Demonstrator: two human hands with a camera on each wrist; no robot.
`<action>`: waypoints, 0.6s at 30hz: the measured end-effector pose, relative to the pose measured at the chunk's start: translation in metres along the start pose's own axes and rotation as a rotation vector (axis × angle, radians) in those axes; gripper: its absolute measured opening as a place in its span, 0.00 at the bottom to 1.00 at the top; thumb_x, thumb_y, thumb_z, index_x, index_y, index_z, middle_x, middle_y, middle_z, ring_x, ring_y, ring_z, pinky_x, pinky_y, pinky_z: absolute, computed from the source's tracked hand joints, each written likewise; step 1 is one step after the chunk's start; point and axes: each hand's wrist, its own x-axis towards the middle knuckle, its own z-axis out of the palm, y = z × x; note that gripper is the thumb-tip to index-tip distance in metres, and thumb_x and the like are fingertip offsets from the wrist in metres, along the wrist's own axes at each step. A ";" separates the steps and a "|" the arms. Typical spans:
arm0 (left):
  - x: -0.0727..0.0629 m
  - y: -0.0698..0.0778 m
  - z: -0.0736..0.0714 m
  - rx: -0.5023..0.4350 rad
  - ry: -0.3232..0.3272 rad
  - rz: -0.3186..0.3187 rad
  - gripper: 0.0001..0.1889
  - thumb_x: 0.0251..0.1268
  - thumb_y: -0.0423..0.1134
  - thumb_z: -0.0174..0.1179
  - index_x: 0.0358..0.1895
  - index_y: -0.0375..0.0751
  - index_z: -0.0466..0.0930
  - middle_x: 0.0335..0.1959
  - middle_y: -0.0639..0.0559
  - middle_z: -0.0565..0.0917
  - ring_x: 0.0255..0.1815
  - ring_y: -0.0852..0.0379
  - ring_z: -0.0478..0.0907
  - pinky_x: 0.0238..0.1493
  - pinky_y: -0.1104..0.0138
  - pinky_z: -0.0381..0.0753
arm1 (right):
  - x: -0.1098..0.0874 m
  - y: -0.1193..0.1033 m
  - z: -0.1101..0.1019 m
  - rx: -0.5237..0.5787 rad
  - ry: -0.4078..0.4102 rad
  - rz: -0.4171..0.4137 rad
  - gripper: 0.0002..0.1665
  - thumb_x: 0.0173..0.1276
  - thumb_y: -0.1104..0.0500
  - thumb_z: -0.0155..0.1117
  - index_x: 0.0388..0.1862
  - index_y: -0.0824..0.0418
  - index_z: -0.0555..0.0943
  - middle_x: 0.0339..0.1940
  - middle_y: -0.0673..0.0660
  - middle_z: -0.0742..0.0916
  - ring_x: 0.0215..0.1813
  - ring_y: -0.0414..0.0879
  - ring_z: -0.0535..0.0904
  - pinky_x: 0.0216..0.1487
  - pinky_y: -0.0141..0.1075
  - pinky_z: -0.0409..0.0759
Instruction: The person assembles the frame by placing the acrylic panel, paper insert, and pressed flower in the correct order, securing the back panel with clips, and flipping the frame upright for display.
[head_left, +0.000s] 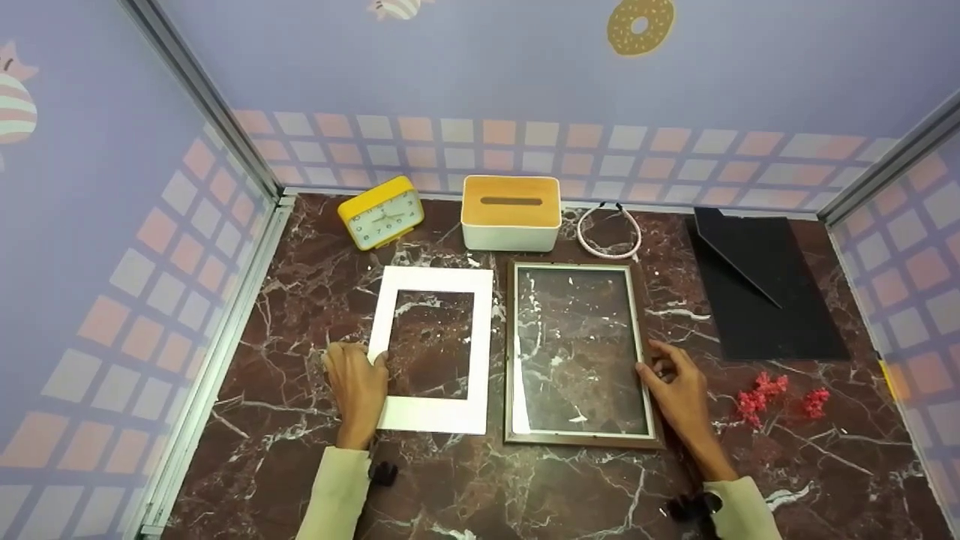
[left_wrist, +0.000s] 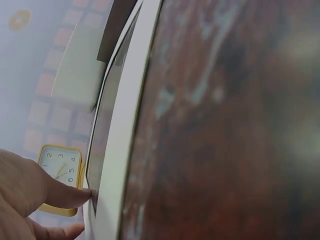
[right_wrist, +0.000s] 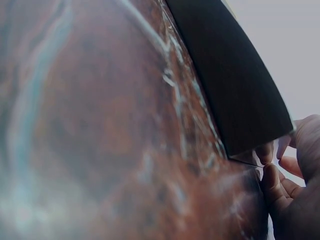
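A white picture mat (head_left: 435,416) with a rectangular opening lies on the left of the marble-patterned table. My left hand (head_left: 356,386) holds its left strip, the thumb over the edge and the fingers outside it; in the left wrist view the thumb (left_wrist: 70,194) meets the mat's edge. To the right lies a brown picture frame (head_left: 585,441) with a pale inner border and a clear pane (head_left: 577,345). My right hand (head_left: 682,386) grips the frame's right side, thumb on the rim and fingers curled beside it. The right wrist view shows bent fingers (right_wrist: 272,177) by the frame's dark side.
A yellow alarm clock (head_left: 386,217), a tissue box (head_left: 510,236) and a pale headband (head_left: 638,236) stand along the back. Black boards (head_left: 787,330) lie at the back right, one with a raised flap. Pink-red flower sprigs (head_left: 761,397) lie right of my right hand. Patterned walls enclose the table.
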 end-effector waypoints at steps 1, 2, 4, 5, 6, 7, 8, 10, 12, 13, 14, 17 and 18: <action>0.001 0.000 -0.001 0.008 -0.009 -0.003 0.15 0.65 0.30 0.76 0.43 0.18 0.85 0.50 0.27 0.76 0.55 0.28 0.70 0.61 0.39 0.74 | 0.000 -0.001 0.000 0.000 0.002 -0.001 0.25 0.63 0.81 0.76 0.60 0.80 0.85 0.45 0.74 0.87 0.37 0.47 0.80 0.37 0.17 0.75; 0.002 0.001 -0.002 0.018 -0.020 -0.007 0.14 0.65 0.31 0.76 0.41 0.19 0.85 0.49 0.27 0.76 0.54 0.28 0.71 0.61 0.38 0.74 | 0.000 -0.001 0.000 0.001 0.004 -0.003 0.25 0.63 0.81 0.76 0.59 0.80 0.85 0.45 0.74 0.87 0.37 0.46 0.80 0.37 0.17 0.75; 0.004 0.001 -0.005 0.039 -0.042 -0.018 0.14 0.65 0.33 0.77 0.38 0.20 0.86 0.48 0.26 0.78 0.54 0.27 0.72 0.62 0.38 0.74 | 0.000 -0.002 0.000 0.004 -0.001 -0.006 0.25 0.62 0.81 0.76 0.59 0.81 0.85 0.45 0.75 0.87 0.37 0.45 0.80 0.37 0.17 0.75; 0.006 0.001 -0.007 0.048 -0.056 -0.027 0.14 0.65 0.34 0.78 0.36 0.22 0.87 0.47 0.25 0.80 0.54 0.26 0.73 0.61 0.38 0.75 | 0.000 -0.001 0.000 0.004 -0.004 -0.007 0.25 0.62 0.81 0.76 0.59 0.81 0.84 0.44 0.75 0.87 0.37 0.45 0.80 0.37 0.17 0.75; 0.006 0.001 -0.009 0.047 -0.064 -0.039 0.14 0.64 0.34 0.78 0.37 0.22 0.87 0.47 0.25 0.82 0.54 0.25 0.75 0.61 0.37 0.75 | 0.000 -0.001 0.000 0.004 -0.008 -0.007 0.24 0.62 0.81 0.76 0.59 0.81 0.84 0.44 0.75 0.87 0.37 0.44 0.79 0.37 0.17 0.75; 0.007 0.000 -0.011 0.042 -0.074 -0.054 0.14 0.65 0.35 0.78 0.37 0.24 0.87 0.47 0.25 0.84 0.54 0.23 0.77 0.60 0.37 0.77 | 0.000 0.001 0.001 0.007 -0.010 -0.006 0.25 0.62 0.81 0.76 0.59 0.81 0.84 0.44 0.75 0.87 0.37 0.44 0.79 0.36 0.17 0.75; 0.009 0.000 -0.013 0.035 -0.091 -0.072 0.15 0.65 0.36 0.78 0.38 0.25 0.86 0.46 0.25 0.86 0.54 0.22 0.79 0.58 0.36 0.78 | 0.000 0.003 0.001 0.007 -0.009 -0.006 0.25 0.62 0.81 0.76 0.59 0.81 0.84 0.44 0.75 0.87 0.37 0.44 0.79 0.36 0.17 0.75; 0.012 -0.008 -0.012 0.013 -0.122 -0.100 0.16 0.65 0.38 0.79 0.41 0.28 0.85 0.44 0.27 0.88 0.51 0.22 0.84 0.52 0.36 0.81 | 0.001 0.012 0.002 0.004 -0.002 -0.003 0.25 0.62 0.81 0.76 0.59 0.81 0.84 0.44 0.75 0.87 0.36 0.43 0.79 0.36 0.17 0.75; 0.017 -0.017 -0.010 -0.023 -0.159 -0.123 0.18 0.66 0.40 0.79 0.46 0.32 0.83 0.43 0.30 0.89 0.48 0.25 0.86 0.46 0.38 0.83 | 0.002 0.022 0.003 -0.002 0.004 -0.001 0.26 0.62 0.81 0.76 0.60 0.80 0.85 0.44 0.74 0.87 0.36 0.43 0.79 0.36 0.17 0.74; 0.019 -0.022 -0.010 -0.041 -0.177 -0.121 0.18 0.66 0.41 0.79 0.47 0.33 0.82 0.41 0.32 0.90 0.45 0.28 0.87 0.44 0.40 0.83 | 0.002 0.027 0.003 -0.008 0.006 0.000 0.26 0.62 0.81 0.77 0.60 0.79 0.85 0.44 0.73 0.87 0.36 0.42 0.79 0.35 0.17 0.74; 0.022 -0.027 -0.009 -0.065 -0.200 -0.116 0.18 0.66 0.40 0.79 0.48 0.33 0.82 0.40 0.34 0.90 0.43 0.30 0.87 0.42 0.43 0.83 | 0.003 0.033 0.003 -0.015 0.005 0.000 0.26 0.62 0.80 0.77 0.61 0.78 0.85 0.44 0.72 0.88 0.36 0.41 0.79 0.36 0.17 0.74; 0.026 -0.030 -0.018 -0.173 -0.268 -0.082 0.18 0.67 0.35 0.77 0.52 0.28 0.83 0.36 0.38 0.88 0.36 0.41 0.84 0.38 0.53 0.82 | 0.004 0.043 0.002 -0.022 -0.012 -0.001 0.27 0.63 0.77 0.79 0.62 0.75 0.86 0.44 0.69 0.88 0.37 0.39 0.78 0.37 0.16 0.75; 0.026 -0.027 -0.023 -0.217 -0.302 -0.070 0.18 0.68 0.32 0.75 0.55 0.26 0.83 0.34 0.38 0.87 0.34 0.45 0.83 0.36 0.56 0.81 | 0.005 0.044 0.001 -0.022 -0.017 -0.003 0.26 0.64 0.77 0.79 0.62 0.74 0.86 0.44 0.68 0.88 0.38 0.38 0.78 0.37 0.17 0.75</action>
